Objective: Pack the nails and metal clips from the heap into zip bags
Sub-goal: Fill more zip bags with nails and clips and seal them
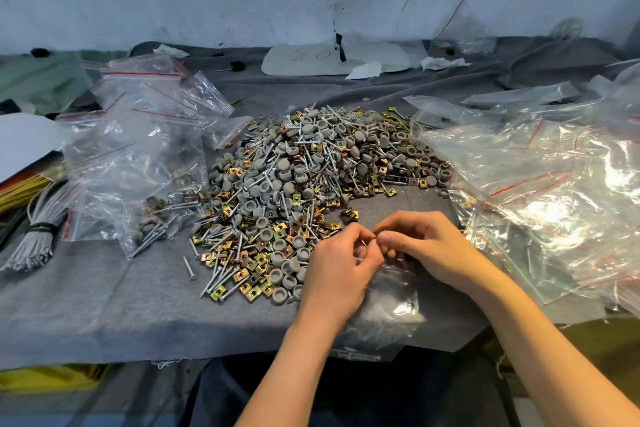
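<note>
A big heap (304,184) of silver nails, brass-coloured metal clips and grey round caps covers the middle of the grey cloth. My left hand (341,262) and my right hand (427,246) meet just in front of the heap's near right edge. Both pinch the mouth of a clear zip bag (388,302) that lies under and below my hands. A thin silver nail shows between my left fingertips. What my right fingers hold besides the bag is hidden.
Filled and empty zip bags (138,149) pile up on the left, and a larger pile of clear bags (554,191) fills the right. Bundled grey ties (38,236) lie at the far left. The table's front edge (173,354) runs below my wrists.
</note>
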{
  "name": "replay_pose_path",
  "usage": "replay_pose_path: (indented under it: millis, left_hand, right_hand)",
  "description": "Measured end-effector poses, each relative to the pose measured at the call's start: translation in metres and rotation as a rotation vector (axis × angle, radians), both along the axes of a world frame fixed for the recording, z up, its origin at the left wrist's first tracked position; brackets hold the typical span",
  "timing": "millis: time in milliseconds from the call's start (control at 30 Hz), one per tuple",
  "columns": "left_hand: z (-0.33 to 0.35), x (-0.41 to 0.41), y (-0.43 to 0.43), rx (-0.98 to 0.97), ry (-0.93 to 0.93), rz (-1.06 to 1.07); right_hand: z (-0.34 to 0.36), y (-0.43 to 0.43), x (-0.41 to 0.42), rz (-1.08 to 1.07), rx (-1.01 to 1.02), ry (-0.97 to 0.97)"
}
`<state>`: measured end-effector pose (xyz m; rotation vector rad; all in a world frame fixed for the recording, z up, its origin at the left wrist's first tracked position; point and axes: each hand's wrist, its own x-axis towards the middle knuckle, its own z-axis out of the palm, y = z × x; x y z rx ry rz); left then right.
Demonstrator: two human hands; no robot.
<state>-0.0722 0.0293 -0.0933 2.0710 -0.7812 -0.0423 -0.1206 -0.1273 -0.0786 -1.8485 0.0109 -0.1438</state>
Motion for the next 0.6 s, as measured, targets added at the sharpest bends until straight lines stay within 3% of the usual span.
replay_pose_path:
  millis: [600]
  left_hand:
    - [0.0016, -0.0007, -0.0031, 0.005, -0.021, 0.072]
  right_hand:
    - [0.0009, -0.0020, 0.0070, 0.059, -0.026, 0.076]
